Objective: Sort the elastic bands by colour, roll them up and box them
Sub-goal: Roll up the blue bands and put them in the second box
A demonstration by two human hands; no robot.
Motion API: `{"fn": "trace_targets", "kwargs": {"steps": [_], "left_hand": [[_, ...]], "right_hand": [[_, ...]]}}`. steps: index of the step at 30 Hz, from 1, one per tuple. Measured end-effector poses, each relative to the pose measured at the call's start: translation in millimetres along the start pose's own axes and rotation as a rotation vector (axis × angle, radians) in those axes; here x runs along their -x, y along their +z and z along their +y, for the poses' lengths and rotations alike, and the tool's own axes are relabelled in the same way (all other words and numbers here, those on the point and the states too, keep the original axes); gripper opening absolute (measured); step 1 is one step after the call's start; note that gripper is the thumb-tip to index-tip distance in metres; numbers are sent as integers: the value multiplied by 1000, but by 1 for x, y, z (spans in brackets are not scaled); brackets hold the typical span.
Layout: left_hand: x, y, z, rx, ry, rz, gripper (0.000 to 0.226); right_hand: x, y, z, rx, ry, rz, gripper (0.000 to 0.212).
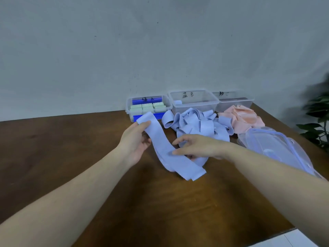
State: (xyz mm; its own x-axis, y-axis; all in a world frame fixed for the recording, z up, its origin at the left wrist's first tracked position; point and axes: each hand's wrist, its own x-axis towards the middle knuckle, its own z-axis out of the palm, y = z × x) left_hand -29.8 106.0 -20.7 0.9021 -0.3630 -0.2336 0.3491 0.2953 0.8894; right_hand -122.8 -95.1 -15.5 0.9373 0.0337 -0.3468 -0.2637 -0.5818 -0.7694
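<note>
A long light-blue elastic band (161, 139) lies stretched across the brown table (71, 148). My left hand (137, 139) pinches its far end between thumb and fingers. My right hand (197, 146) rests on the band's middle with fingers spread and fairly straight. Behind them sits a heap of blue bands (195, 123), and to its right a heap of pink bands (242, 118). Against the wall stand three clear boxes: the left box (128, 107) holds rolled green bands (147, 106), the middle box (194, 102) has one small roll, the right box (235, 102) looks bare.
Clear lids with blue seals (277, 148) are stacked at the right of the table. A blue lid (156, 115) lies under the front of the left box. A green plant (316, 118) stands past the table's right edge. A grey wall backs the table.
</note>
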Motion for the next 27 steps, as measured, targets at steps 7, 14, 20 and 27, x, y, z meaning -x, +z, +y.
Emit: {"fn": "trace_targets", "kwargs": {"steps": [7, 14, 20, 27], "left_hand": [[-35, 7, -4, -118, -50, 158, 17], [-91, 4, -9, -181, -81, 278, 34], [-111, 3, -23, -354, -54, 182, 42], [-97, -12, -38, -485, 34, 196, 44]], "right_hand": [[-26, -5, 1, 311, 10, -102, 17], [-54, 6, -8, -185, 109, -250, 12], [-58, 21, 1, -142, 197, -210, 28], [-46, 25, 4, -78, 303, -213, 33]]}}
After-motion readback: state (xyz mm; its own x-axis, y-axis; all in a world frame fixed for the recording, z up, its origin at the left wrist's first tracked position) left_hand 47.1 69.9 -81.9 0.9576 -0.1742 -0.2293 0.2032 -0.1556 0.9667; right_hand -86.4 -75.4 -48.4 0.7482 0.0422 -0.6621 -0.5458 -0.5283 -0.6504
